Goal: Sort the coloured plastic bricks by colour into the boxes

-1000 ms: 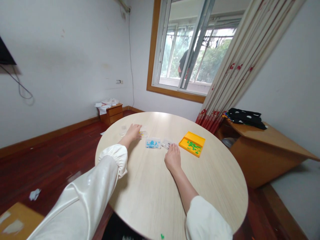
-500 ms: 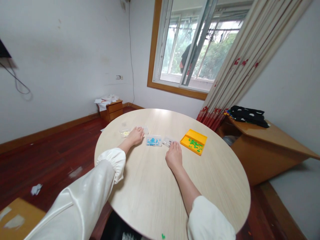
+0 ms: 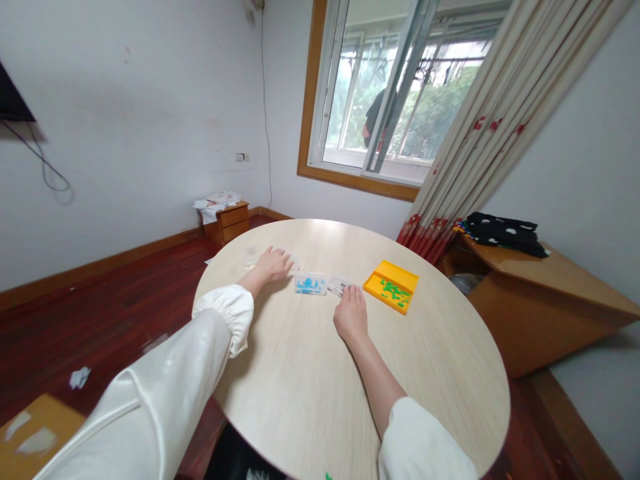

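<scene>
My left hand (image 3: pixel 274 265) reaches over the far left of the table with its fingers stretched out, partly covering a clear plastic box (image 3: pixel 294 258). Beside that wrist lies another clear box (image 3: pixel 249 256), with pale yellow bits partly hidden behind the hand. Between my hands sits a clear box of small blue pieces (image 3: pixel 310 284). My right hand (image 3: pixel 351 313) rests at the near right corner of a clear case (image 3: pixel 337 285) with a few dark pieces. Its fingers are bent together, and what they hold, if anything, is hidden. To the right lies an open yellow case (image 3: pixel 387 270) with small green pieces (image 3: pixel 395 291).
The round wooden table (image 3: pixel 320 387) has a green piece (image 3: pixel 328 476) at its near edge. A wooden desk (image 3: pixel 560 293) with dark folded cloth stands on the right, beside a curtain (image 3: pixel 465 133). A small cabinet (image 3: pixel 234 221) bears papers behind the table.
My left hand's fingers have spread out a little, and its forearm now hides more of the yellow bits. My right hand stays beside the clear case. The view has shifted slightly.
</scene>
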### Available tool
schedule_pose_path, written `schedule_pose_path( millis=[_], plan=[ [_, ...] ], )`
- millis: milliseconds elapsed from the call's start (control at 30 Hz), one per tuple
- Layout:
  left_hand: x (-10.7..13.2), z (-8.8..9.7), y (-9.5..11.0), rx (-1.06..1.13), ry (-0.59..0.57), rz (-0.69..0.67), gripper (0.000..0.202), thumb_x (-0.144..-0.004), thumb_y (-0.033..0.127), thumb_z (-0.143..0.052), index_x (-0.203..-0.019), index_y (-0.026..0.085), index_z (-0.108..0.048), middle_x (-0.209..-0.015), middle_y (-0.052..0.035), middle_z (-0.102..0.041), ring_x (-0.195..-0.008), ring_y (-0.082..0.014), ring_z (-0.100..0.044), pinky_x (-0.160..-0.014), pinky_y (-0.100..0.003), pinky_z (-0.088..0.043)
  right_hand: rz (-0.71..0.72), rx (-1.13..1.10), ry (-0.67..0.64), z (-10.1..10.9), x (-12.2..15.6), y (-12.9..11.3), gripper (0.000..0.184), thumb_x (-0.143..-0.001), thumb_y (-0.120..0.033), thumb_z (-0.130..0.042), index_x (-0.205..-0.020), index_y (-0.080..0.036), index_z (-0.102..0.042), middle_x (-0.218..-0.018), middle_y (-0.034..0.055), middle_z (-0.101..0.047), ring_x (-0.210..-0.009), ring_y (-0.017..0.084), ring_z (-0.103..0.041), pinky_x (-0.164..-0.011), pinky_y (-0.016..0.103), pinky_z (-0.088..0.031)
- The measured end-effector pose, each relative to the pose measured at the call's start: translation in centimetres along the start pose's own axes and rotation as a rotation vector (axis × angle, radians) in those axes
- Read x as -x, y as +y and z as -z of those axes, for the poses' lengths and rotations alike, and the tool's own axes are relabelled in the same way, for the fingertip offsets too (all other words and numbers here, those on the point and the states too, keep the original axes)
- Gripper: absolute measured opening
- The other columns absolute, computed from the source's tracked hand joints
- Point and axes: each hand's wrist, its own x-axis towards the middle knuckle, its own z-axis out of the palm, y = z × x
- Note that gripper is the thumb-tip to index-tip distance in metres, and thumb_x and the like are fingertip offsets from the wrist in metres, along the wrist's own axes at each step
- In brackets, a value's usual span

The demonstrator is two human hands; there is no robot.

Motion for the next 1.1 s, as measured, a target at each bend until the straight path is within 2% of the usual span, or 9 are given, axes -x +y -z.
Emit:
schedule_pose_path(
  millis=[67,133,233,367,533,633,800,900,1100],
  plan=[
    [-0.3,1.3,-0.8,-0.026,0.161,0.152,0.046,-0.093,0.034,-0.028,-0.131,0.012,-0.044,-0.133,-0.0157,-0.049,-0.127,-0.0241,-0.04,-0.11,-0.042,-0.018,-0.004,-0.003,-0.003,0.0,0.0,0.0,0.051,-0.081,-0.01,-0.035,-0.127,0.009,-0.043,-0.135,0.0274,-0.043,-0.129,0.03,-0.037,-0.108,0.042,-0.025],
    [-0.3,2.2,-2.1,-0.048,0.203,0.276,0.063,-0.088,0.038,-0.042,-0.141,0.007,-0.027,-0.143,-0.0195,-0.035,-0.134,-0.0284,-0.028,-0.111,-0.045,-0.012,-0.006,-0.007,-0.009,0.0,0.0,0.0,0.051,-0.081,-0.009,-0.035,-0.128,0.009,-0.043,-0.135,0.0278,-0.042,-0.13,0.031,-0.037,-0.108,0.041,-0.025],
    [0.1,2.8,-4.6,-0.024,0.027,0.385,0.096,-0.074,0.052,-0.059,-0.145,0.006,-0.011,-0.15,-0.0205,-0.019,-0.138,-0.0348,-0.015,-0.11,-0.054,-0.007,-0.003,-0.022,-0.013,-0.1,-0.1,0.0,0.051,-0.081,-0.009,-0.035,-0.128,0.01,-0.042,-0.135,0.0288,-0.042,-0.13,0.031,-0.035,-0.109,0.043,-0.024],
    [1.1,1.8,-7.2,0.025,-0.154,0.355,0.113,-0.063,0.055,-0.068,-0.145,0.006,-0.008,-0.148,-0.0231,-0.022,-0.136,-0.0366,-0.019,-0.109,-0.056,-0.009,0.0,-0.02,-0.001,-0.2,-0.1,-0.1,0.051,-0.081,-0.009,-0.036,-0.129,0.008,-0.043,-0.135,0.0285,-0.043,-0.13,0.031,-0.036,-0.108,0.046,-0.025],
    [2.9,-0.1,-7.6,0.003,-0.008,0.202,0.094,-0.062,0.033,-0.073,-0.139,0.004,-0.026,-0.135,-0.0239,-0.043,-0.127,-0.0325,-0.039,-0.108,-0.042,-0.024,-0.013,0.005,-0.006,0.2,-0.1,-0.3,0.05,-0.081,-0.009,-0.036,-0.127,0.009,-0.044,-0.135,0.0278,-0.043,-0.129,0.031,-0.038,-0.108,0.042,-0.026],
    [4.0,-0.9,-7.1,0.036,0.083,0.148,0.063,-0.073,0.021,-0.061,-0.131,0.008,-0.04,-0.13,-0.0186,-0.049,-0.121,-0.026,-0.046,-0.102,-0.032,-0.033,-0.005,0.01,-0.02,0.4,-0.1,-0.3,0.05,-0.081,-0.009,-0.037,-0.127,0.01,-0.044,-0.135,0.0287,-0.042,-0.129,0.032,-0.038,-0.107,0.042,-0.027],
    [5.7,-2.1,-6.0,0.102,0.11,0.135,0.031,-0.085,0.017,-0.038,-0.11,0.014,-0.056,-0.112,-0.0133,-0.062,-0.103,-0.0206,-0.058,-0.092,-0.031,-0.043,0.005,0.028,-0.023,0.3,-0.1,-0.3,0.051,-0.081,-0.009,-0.038,-0.127,0.01,-0.044,-0.135,0.0289,-0.043,-0.129,0.033,-0.038,-0.107,0.042,-0.027],
    [6.3,-2.8,-5.5,0.104,0.111,0.134,0.03,-0.088,0.023,-0.036,-0.104,0.014,-0.06,-0.112,-0.013,-0.062,-0.105,-0.0205,-0.057,-0.094,-0.031,-0.042,-0.008,0.029,-0.025,0.3,0.0,-0.3,0.05,-0.081,-0.009,-0.038,-0.127,0.01,-0.043,-0.135,0.0294,-0.042,-0.129,0.032,-0.037,-0.107,0.042,-0.027],
    [6.9,-3.4,-4.5,0.084,0.095,0.174,0.044,-0.09,0.029,-0.033,-0.124,0.006,-0.05,-0.134,-0.0172,-0.049,-0.127,-0.0215,-0.042,-0.11,-0.032,-0.027,-0.013,0.002,-0.038,0.5,-0.1,-0.2,0.051,-0.081,-0.008,-0.037,-0.128,0.009,-0.042,-0.136,0.0281,-0.041,-0.13,0.031,-0.036,-0.107,0.042,-0.025]
  ],
)
